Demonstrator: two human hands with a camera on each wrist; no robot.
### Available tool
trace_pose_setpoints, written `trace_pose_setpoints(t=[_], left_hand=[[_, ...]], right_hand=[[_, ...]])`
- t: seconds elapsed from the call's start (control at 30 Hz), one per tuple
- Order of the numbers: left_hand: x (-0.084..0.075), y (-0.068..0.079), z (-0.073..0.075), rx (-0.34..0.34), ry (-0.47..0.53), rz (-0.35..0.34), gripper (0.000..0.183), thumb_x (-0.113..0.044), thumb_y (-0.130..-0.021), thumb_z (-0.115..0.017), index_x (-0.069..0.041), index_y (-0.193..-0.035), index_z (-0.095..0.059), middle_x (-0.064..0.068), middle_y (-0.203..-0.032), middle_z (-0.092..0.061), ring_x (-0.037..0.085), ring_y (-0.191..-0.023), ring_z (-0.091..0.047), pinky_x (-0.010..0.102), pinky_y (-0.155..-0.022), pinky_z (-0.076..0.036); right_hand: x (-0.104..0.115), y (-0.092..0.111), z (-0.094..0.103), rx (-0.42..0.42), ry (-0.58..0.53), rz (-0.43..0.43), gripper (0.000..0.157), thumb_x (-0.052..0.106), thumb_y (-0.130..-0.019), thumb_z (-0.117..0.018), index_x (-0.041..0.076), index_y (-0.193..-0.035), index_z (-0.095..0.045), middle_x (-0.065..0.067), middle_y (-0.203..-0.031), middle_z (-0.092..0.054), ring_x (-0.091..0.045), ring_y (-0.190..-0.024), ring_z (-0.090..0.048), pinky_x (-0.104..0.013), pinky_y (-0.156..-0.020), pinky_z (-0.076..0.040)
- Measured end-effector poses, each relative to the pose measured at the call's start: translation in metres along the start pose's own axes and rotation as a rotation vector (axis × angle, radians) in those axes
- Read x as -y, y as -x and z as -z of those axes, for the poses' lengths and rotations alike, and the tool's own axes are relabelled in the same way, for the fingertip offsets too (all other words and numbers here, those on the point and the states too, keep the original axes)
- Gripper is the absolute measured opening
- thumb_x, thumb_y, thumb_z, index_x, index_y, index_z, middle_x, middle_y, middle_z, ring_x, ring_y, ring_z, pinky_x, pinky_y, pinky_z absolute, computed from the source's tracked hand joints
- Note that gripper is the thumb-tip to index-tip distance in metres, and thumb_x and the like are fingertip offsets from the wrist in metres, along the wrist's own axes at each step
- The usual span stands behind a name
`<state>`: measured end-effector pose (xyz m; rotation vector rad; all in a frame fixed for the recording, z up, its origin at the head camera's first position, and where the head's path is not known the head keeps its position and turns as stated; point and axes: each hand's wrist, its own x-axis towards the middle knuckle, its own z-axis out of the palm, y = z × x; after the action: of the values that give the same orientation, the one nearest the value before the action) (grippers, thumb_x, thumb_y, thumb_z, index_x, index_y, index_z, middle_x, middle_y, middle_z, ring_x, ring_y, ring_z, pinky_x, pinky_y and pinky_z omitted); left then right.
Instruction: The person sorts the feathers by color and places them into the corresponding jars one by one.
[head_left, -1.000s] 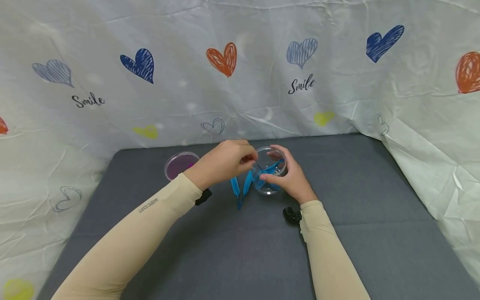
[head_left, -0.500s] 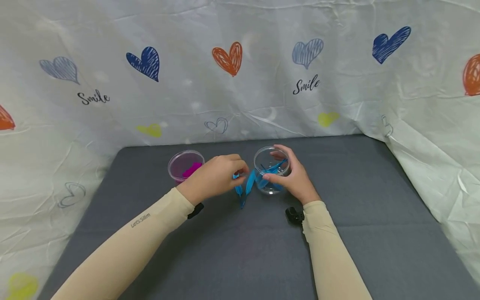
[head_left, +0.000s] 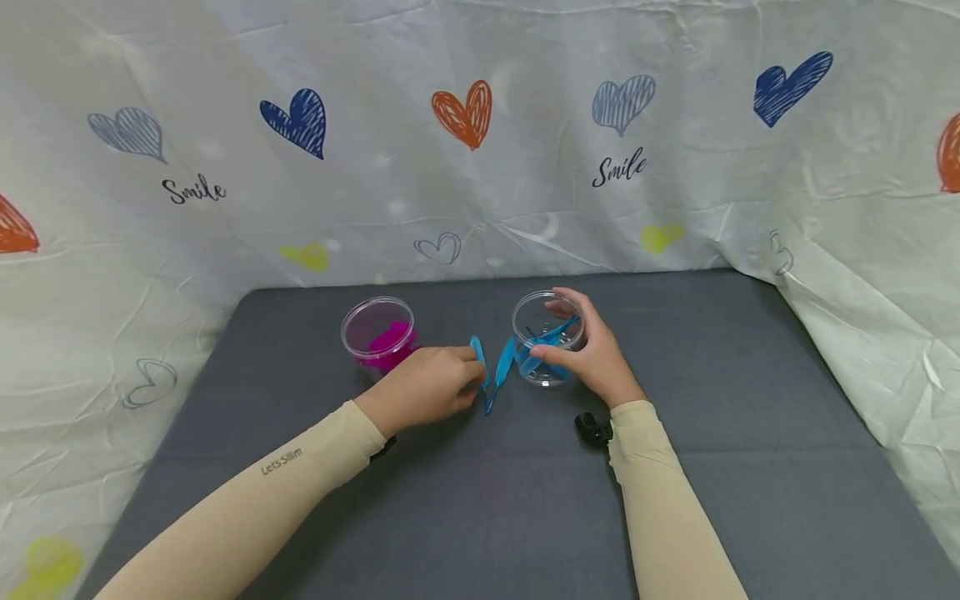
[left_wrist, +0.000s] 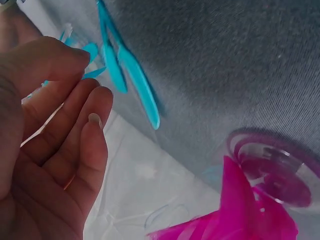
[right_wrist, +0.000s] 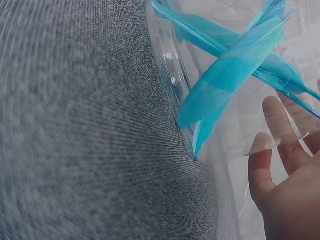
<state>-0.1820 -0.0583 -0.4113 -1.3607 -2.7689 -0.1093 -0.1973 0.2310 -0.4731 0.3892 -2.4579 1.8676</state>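
Note:
My right hand (head_left: 600,358) grips a clear plastic cup (head_left: 522,311) from its right side, thumb and fingers around the wall. Several blue feathers (right_wrist: 230,75) lie crossed inside that cup in the right wrist view. Just left of it, two loose blue feathers (head_left: 505,362) rest on the grey cloth, their quills meeting toward the front. My left hand (head_left: 431,383) is low beside the left one of this pair, fingertips close to it in the head view. In the left wrist view its fingers bend loosely with nothing between them, and both feathers show apart from the hand.
A second clear cup (head_left: 356,321) with magenta feathers (head_left: 392,340) stands to the left, right behind my left hand. Grey cloth (head_left: 480,500) covers the table. A white curtain (head_left: 360,208) printed with hearts hangs along the back edge.
My left hand has come from the rim of the blue-feather cup, down and left, to the loose feathers. More of the magenta-feather cup shows. My right hand keeps its hold.

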Motion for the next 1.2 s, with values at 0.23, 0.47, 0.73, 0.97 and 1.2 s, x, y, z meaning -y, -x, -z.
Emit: trace_pose_setpoints(t=[0.23,0.47,0.73,0.97,1.2], left_hand=[[-0.003,-0.001,-0.012,0.003,-0.03,-0.039,0.008,-0.015,-0.089,-0.086,-0.015,-0.095,-0.081,-0.002,-0.084,-0.07,0.011,-0.068,-0.062,0.026,-0.066,-0.059],[-0.005,-0.004,-0.022,-0.023,-0.248,-0.157,0.009,-0.018,-0.092,-0.086,-0.017,-0.1,-0.083,-0.002,-0.083,-0.071,0.013,-0.07,-0.065,0.027,-0.066,-0.058],[-0.009,-0.007,-0.026,0.027,-0.44,-0.262,0.018,-0.023,-0.09,-0.091,-0.019,-0.105,-0.082,0.0,-0.091,-0.075,0.014,-0.078,-0.069,0.028,-0.071,-0.056],[-0.012,-0.011,-0.029,0.0,-0.529,-0.32,0.007,-0.019,-0.095,-0.085,-0.019,-0.097,-0.079,0.001,-0.08,-0.069,0.015,-0.071,-0.066,0.029,-0.065,-0.051],[-0.012,-0.012,-0.033,-0.009,-0.544,-0.336,0.008,-0.02,-0.096,-0.084,-0.02,-0.098,-0.077,0.001,-0.084,-0.072,0.015,-0.074,-0.068,0.029,-0.069,-0.055]], right_hand=[[0.0,0.0,0.0,-0.01,-0.002,0.004,0.091,0.042,-0.089,-0.09,0.036,-0.164,-0.04,0.007,-0.159,-0.056,-0.021,-0.151,-0.047,-0.062,-0.125,-0.036],[-0.001,-0.001,0.0,-0.012,-0.011,-0.001,0.091,0.043,-0.088,-0.091,0.037,-0.163,-0.04,0.007,-0.158,-0.056,-0.02,-0.152,-0.047,-0.061,-0.126,-0.036],[-0.001,-0.001,0.001,-0.007,-0.013,-0.004,0.091,0.044,-0.088,-0.091,0.036,-0.164,-0.04,0.009,-0.158,-0.056,-0.019,-0.151,-0.047,-0.061,-0.124,-0.039],[-0.002,-0.002,0.001,-0.01,-0.012,-0.006,0.091,0.043,-0.089,-0.091,0.036,-0.164,-0.04,0.008,-0.158,-0.056,-0.021,-0.152,-0.047,-0.061,-0.125,-0.038],[-0.004,-0.002,0.0,-0.012,-0.003,-0.007,0.089,0.042,-0.089,-0.091,0.04,-0.162,-0.04,0.009,-0.157,-0.056,-0.019,-0.151,-0.047,-0.061,-0.125,-0.038]])
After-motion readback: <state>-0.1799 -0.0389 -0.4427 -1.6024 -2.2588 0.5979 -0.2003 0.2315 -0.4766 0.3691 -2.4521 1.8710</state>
